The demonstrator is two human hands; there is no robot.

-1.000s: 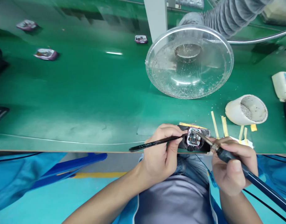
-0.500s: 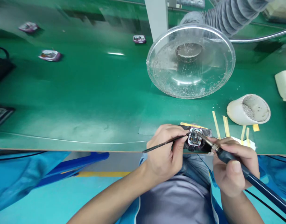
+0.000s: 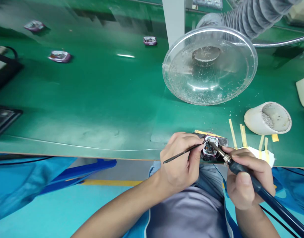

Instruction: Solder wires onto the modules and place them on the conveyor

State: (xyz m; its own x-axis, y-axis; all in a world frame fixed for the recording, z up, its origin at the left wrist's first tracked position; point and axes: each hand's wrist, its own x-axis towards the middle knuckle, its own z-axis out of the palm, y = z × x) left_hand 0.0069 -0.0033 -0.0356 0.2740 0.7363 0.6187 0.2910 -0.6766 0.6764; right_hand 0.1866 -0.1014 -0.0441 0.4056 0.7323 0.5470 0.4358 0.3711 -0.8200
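"One broad green bench (image 3: 92, 99); what dominates it?"

"The clear hood (image 3: 208, 77), its wide mouth just beyond the hands, presumably to draw air from close by."

"And the soldering iron (image 3: 283, 212)?"

"Gripped like a pen by the right hand (image 3: 244, 191), slanting in, likely for fine control. Whether its tip touches anything, I can't tell."

"The white cup (image 3: 256, 120)?"

"Beyond that same hand, perhaps for easy reach."

"The left hand (image 3: 180, 162)?"

"Pinched narrow around black tweezers (image 3: 180, 154), aimed from the opposite side, so neither tool crowds the other, I'd guess."

"What's between them?"

"A black holder (image 3: 223, 142) at the bench's near edge, bearing the small open case (image 3: 208, 150). It probably steadies the case, leaving both hands for tools."
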